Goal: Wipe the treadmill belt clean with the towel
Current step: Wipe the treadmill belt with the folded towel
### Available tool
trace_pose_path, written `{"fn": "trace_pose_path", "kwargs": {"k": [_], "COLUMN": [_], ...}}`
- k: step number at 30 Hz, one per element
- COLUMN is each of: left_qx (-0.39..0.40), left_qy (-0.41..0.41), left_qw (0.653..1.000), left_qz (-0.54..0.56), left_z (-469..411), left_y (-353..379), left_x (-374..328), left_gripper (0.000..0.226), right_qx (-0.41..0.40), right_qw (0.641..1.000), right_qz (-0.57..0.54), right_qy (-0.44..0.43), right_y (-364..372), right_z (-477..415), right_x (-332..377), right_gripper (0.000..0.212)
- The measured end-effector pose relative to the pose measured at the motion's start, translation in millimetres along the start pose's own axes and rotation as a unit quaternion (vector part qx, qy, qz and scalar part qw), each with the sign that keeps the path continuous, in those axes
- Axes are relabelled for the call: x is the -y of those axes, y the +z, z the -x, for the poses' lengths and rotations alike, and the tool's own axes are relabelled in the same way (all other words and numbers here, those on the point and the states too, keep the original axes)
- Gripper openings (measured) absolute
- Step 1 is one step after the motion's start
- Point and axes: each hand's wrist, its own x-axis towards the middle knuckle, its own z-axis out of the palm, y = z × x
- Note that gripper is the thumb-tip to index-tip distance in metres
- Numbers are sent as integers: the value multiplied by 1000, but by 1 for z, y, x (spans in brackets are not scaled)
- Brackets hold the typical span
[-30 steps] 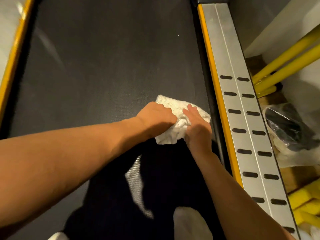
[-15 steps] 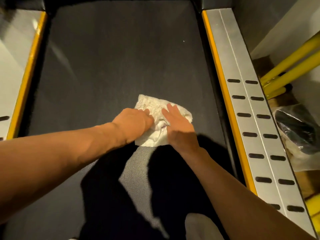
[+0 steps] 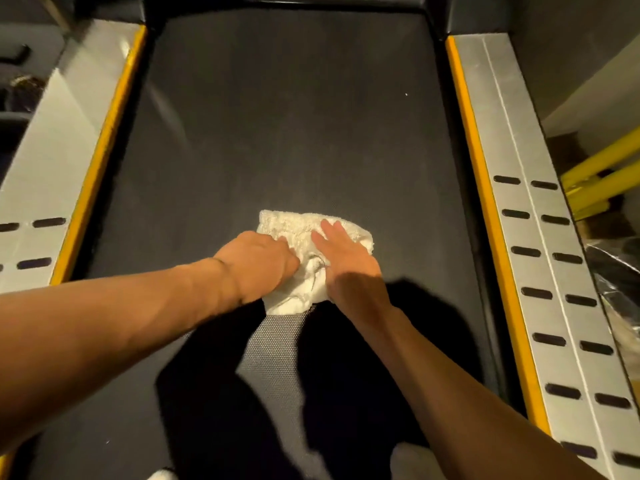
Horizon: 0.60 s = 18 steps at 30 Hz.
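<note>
A crumpled white towel (image 3: 304, 258) lies on the dark treadmill belt (image 3: 284, 126), near the belt's middle. My left hand (image 3: 258, 261) grips the towel's left side with curled fingers. My right hand (image 3: 346, 258) presses flat on the towel's right side, fingers stretched forward. Both forearms reach in from the lower corners and cast dark shadows on the belt below the towel.
Silver side rails with yellow inner strips and dark slots flank the belt, the left rail (image 3: 52, 161) and the right rail (image 3: 540, 237). Yellow bars (image 3: 602, 171) and a plastic-wrapped dark object (image 3: 620, 271) lie beyond the right rail. A dark housing (image 3: 284, 1) closes the belt's far end.
Both hands have slid the towel leftward across the belt, from beside the right rail to the belt's middle. The right hand's fingers have flattened out on the towel.
</note>
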Motion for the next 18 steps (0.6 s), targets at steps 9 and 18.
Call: {"fn": "trace_pose_path", "kwargs": {"k": [9,18], "left_qx": [39,-83], "left_qy": [18,-69], "left_qw": [995,984], "left_qz": [89,143], "left_z": [43,50], "left_y": [37,55], "left_x": [-6,21], "left_gripper": [58,51], "right_qx": [-35,18], "right_qw": [999,999], "right_qz": [11,6], "right_qy": [37,-51], "right_y": [-1,16], "right_z": [25,18], "right_x": [12,33], "right_gripper": [43,48]}}
